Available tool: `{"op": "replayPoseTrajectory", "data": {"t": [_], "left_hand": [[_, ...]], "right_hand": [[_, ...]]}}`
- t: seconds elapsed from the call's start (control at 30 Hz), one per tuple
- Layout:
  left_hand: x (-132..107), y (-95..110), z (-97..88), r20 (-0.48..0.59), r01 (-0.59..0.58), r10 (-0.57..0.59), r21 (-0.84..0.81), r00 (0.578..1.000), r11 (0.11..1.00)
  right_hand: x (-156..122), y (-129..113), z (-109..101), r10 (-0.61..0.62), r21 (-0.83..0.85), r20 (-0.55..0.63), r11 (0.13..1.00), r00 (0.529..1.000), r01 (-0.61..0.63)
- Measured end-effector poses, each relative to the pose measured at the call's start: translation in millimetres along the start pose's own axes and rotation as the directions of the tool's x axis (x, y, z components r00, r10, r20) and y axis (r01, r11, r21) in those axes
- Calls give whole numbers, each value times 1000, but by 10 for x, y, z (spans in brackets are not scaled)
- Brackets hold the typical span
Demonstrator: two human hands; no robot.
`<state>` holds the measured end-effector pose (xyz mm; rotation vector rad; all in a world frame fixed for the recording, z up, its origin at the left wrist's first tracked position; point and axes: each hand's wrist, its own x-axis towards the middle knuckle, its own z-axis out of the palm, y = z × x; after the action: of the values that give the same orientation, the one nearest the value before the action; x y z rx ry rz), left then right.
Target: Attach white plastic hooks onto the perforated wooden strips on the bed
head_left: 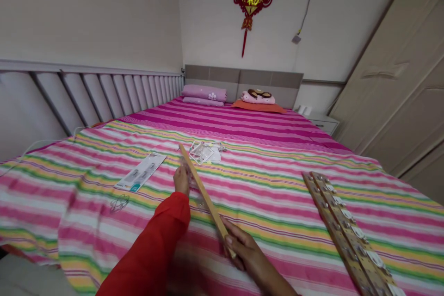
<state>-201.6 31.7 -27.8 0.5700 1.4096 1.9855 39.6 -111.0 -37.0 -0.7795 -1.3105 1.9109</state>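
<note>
A long, narrow wooden strip [204, 194] slants above the striped sheet, edge up. My right hand [244, 247] is closed around its near end, thumb on top. Against the strip's left side, closer to the far end, my left hand [181, 180] is closed on it, with its fingers partly hidden. Something clear and shiny shows beside the left hand, too blurred to name. Beyond the strip's far end lies a pile of small white cards and clear packaging [204, 151]. Left of the hands is a white blister card [141, 172] with dark metal pieces, next to thin wire rings [120, 203].
Two wooden boards [329, 222] with metal fittings and white round pieces lie on the bed at right. The striped sheet [274, 185] has folds at left. Folded bedding [204, 94] sits by the headboard [270, 83]. A white railing [104, 95] borders the left side.
</note>
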Motion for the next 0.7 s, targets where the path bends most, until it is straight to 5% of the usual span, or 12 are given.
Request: {"op": "replayPoseTrajectory", "data": {"t": [0.17, 0.33, 0.57, 0.7], "left_hand": [[50, -58, -54, 32, -57, 51, 197, 998, 979], [52, 93, -202, 97, -178, 153, 370, 983, 912], [-83, 302, -362, 149, -314, 277, 482, 949, 818], [-489, 220, -198, 334, -196, 84, 318, 939, 928]], "right_hand": [[-196, -74, -73, 24, 83, -24, 996, 999, -22], [-383, -88, -161, 51, 151, -85, 988, 995, -37], [-809, 69, -280, 97, 495, -131, 868, 987, -20], [-934, 151, -238, 88, 582, -174, 812, 981, 30]]}}
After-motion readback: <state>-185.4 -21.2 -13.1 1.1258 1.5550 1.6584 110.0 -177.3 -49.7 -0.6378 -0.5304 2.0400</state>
